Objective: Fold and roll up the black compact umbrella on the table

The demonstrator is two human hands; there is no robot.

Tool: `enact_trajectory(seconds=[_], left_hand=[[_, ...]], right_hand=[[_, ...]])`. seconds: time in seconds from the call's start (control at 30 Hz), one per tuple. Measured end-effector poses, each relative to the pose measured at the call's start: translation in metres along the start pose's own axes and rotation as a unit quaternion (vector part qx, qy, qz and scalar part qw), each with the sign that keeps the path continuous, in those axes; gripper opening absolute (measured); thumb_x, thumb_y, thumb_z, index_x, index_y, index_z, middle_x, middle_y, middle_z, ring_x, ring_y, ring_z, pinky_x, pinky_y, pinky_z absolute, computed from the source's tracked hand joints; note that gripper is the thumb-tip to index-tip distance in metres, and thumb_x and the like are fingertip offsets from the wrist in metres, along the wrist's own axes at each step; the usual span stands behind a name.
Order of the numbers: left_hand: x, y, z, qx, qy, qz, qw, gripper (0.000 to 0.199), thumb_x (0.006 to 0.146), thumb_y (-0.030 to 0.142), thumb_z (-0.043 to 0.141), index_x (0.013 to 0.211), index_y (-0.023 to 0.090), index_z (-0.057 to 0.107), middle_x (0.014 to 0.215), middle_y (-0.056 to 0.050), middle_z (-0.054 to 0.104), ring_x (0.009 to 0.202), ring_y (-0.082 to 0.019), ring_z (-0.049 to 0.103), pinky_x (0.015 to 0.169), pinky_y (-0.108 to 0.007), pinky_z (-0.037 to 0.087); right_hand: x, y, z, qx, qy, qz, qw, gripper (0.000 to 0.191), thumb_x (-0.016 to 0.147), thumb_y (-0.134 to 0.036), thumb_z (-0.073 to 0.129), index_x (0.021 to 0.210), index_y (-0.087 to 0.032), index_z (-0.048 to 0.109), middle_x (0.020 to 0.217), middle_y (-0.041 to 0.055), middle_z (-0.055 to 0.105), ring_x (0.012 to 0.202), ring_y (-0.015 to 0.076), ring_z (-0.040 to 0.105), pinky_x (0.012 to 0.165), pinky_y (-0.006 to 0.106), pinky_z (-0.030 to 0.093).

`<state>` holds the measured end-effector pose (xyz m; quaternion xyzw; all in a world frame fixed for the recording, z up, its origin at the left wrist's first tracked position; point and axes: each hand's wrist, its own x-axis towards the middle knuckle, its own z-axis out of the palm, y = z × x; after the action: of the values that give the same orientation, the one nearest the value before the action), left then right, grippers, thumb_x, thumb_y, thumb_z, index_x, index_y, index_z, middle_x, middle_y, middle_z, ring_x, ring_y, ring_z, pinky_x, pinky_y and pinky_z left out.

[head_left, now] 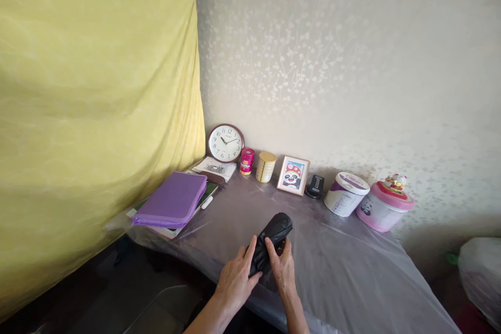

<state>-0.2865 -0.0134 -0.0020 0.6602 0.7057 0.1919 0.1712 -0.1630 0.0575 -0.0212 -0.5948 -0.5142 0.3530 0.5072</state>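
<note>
A folded black umbrella (277,227), short and bundled, is held over the near part of the table, tilted with its far end to the upper right. My left hand (236,277) grips its lower left side, thumb below and fingers along the edge. On the other side my right hand (283,269) closes around the middle, its thumb or a finger pressed on top. The umbrella's lower end is partly hidden between the hands.
The table (336,271) has a plastic-covered cloth. Left lies a purple zip folder (172,198). Along the wall stand a clock (226,143), pink tin (246,162), yellow tin (266,168), panda picture frame (293,176), black device (315,187), white-purple tub (346,195) and pink tub (383,207).
</note>
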Motion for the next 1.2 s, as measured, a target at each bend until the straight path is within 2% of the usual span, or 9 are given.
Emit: enact_trajectory(seconds=[0.1,0.2,0.37,0.5,0.63,0.73,0.87,1.0,1.2], left_hand=[[0.003,-0.002,0.002,0.046,-0.011,0.001,0.999,0.077,0.079,0.025,0.054,0.14,0.031,0.009,0.114,-0.005,0.054,0.091,-0.018,0.061,0.076,-0.026,0.043],[0.005,-0.003,0.006,0.066,-0.012,0.005,0.998,0.075,0.079,0.023,0.055,0.139,0.033,0.012,0.116,-0.006,0.052,0.091,-0.019,0.061,0.077,-0.027,0.044],[0.005,-0.003,0.008,0.093,-0.013,0.004,0.996,0.07,0.08,0.024,0.054,0.138,0.036,0.016,0.118,-0.007,0.05,0.089,-0.021,0.062,0.076,-0.029,0.046],[0.004,-0.004,0.011,0.108,-0.007,0.01,0.994,0.07,0.08,0.024,0.053,0.137,0.04,0.016,0.118,-0.007,0.049,0.085,-0.02,0.063,0.074,-0.029,0.047],[0.005,-0.005,0.012,0.117,-0.022,0.002,0.993,0.065,0.081,0.026,0.052,0.136,0.04,0.021,0.12,-0.008,0.047,0.085,-0.019,0.063,0.075,-0.029,0.047],[0.005,-0.003,0.012,0.125,-0.024,0.005,0.992,0.064,0.081,0.025,0.053,0.136,0.04,0.023,0.122,-0.008,0.046,0.085,-0.02,0.063,0.075,-0.03,0.047],[0.003,-0.003,0.011,0.134,-0.019,0.013,0.991,0.061,0.081,0.024,0.053,0.134,0.039,0.027,0.122,-0.009,0.046,0.084,-0.021,0.063,0.073,-0.032,0.048],[0.002,-0.005,0.013,0.133,-0.02,0.023,0.991,0.057,0.08,0.023,0.051,0.132,0.038,0.031,0.125,-0.01,0.044,0.086,-0.02,0.063,0.075,-0.031,0.048],[0.0,-0.009,0.014,0.114,-0.021,0.026,0.993,0.06,0.08,0.024,0.048,0.136,0.025,0.025,0.127,-0.012,0.044,0.094,-0.021,0.06,0.081,-0.033,0.046]], right_hand=[[0.001,0.01,0.001,-0.071,0.015,-0.067,0.995,0.066,0.064,-0.053,0.066,0.118,-0.016,0.054,0.101,0.0107,0.059,0.073,0.0217,0.059,0.073,0.037,0.047],[-0.001,0.012,0.001,-0.099,-0.031,-0.132,0.986,0.052,0.074,-0.05,0.057,0.117,-0.02,0.057,0.112,0.012,0.052,0.062,0.0152,0.056,0.072,0.037,0.048],[0.0,0.003,-0.005,-0.047,-0.119,-0.205,0.97,0.028,0.079,-0.042,0.054,0.097,-0.025,0.067,0.115,0.0081,0.054,0.081,0.0171,0.058,0.079,0.033,0.047],[0.001,0.003,-0.013,0.013,-0.143,-0.199,0.969,0.02,0.078,-0.038,0.057,0.082,-0.022,0.068,0.1,0.0069,0.06,0.082,0.0181,0.057,0.075,0.03,0.047],[-0.001,0.003,-0.02,0.085,-0.172,-0.116,0.974,0.02,0.073,-0.04,0.063,0.079,-0.021,0.066,0.074,0.001,0.061,0.068,0.0157,0.056,0.066,0.027,0.047],[-0.001,-0.003,-0.019,0.113,-0.202,-0.087,0.969,0.022,0.072,-0.041,0.064,0.077,-0.021,0.065,0.073,-0.0001,0.061,0.065,0.0147,0.056,0.065,0.027,0.047],[0.004,-0.012,-0.013,0.093,-0.241,-0.094,0.962,0.021,0.073,-0.04,0.062,0.078,-0.02,0.065,0.071,-0.0006,0.06,0.065,0.0144,0.056,0.066,0.027,0.046],[0.013,-0.015,-0.004,0.055,-0.255,-0.098,0.96,0.017,0.073,-0.038,0.061,0.073,-0.021,0.065,0.07,-0.0009,0.058,0.059,0.0136,0.053,0.058,0.026,0.045],[0.026,-0.019,0.011,-0.077,-0.21,-0.146,0.964,0.006,0.064,-0.024,0.061,0.068,-0.024,0.066,0.064,-0.0019,0.055,0.053,0.0132,0.051,0.053,0.027,0.042]])
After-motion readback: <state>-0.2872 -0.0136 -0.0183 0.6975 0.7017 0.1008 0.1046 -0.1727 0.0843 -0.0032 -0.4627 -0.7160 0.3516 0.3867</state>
